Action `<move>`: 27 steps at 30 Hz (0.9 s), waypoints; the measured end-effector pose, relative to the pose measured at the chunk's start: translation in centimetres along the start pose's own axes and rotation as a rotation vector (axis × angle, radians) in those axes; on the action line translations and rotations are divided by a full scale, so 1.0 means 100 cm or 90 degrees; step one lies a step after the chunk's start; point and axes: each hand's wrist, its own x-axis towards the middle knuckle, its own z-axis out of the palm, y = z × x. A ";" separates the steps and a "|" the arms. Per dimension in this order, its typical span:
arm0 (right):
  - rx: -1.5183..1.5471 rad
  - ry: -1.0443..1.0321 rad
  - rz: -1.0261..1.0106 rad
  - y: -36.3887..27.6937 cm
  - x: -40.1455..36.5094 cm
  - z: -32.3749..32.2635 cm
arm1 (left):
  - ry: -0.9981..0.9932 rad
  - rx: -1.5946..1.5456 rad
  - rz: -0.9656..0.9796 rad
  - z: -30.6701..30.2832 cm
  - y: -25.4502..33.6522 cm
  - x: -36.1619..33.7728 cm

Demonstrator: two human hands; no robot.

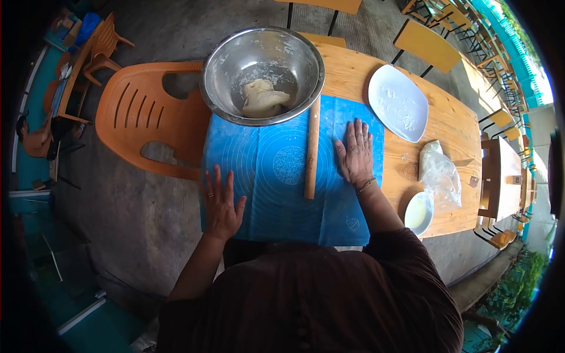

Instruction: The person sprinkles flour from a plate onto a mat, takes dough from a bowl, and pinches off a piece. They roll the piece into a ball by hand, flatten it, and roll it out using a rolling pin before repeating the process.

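My left hand (222, 206) lies flat with fingers spread at the left edge of a blue baking mat (271, 206). Toward the mat's right side, my right hand (356, 154) rests palm down, its fingers stretched out, holding nothing. Between the two hands a wooden rolling pin (312, 153) lies lengthwise, nearer the right one. Its far end meets the rim of a steel mixing bowl (220, 76), which stands at the mat's far left corner. Inside the bowl sits a lump of pale dough (265, 99), with floury smears on the wall around it.
Right of the mat, the wooden table (459, 126) bears a white plate (397, 100) dusted with flour, a plastic bag (441, 176) and a small bowl (419, 213) of pale yellow contents. An orange chair (141, 117) stands left. Another person (38, 138) sits far left.
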 end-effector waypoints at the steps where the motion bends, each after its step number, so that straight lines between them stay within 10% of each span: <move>1: 0.002 -0.005 0.002 0.003 0.001 0.001 | -0.056 0.047 0.008 0.009 -0.002 -0.002; 27: -0.011 -0.095 -0.104 0.006 -0.131 -0.049 | -0.118 0.147 0.050 0.007 -0.001 -0.003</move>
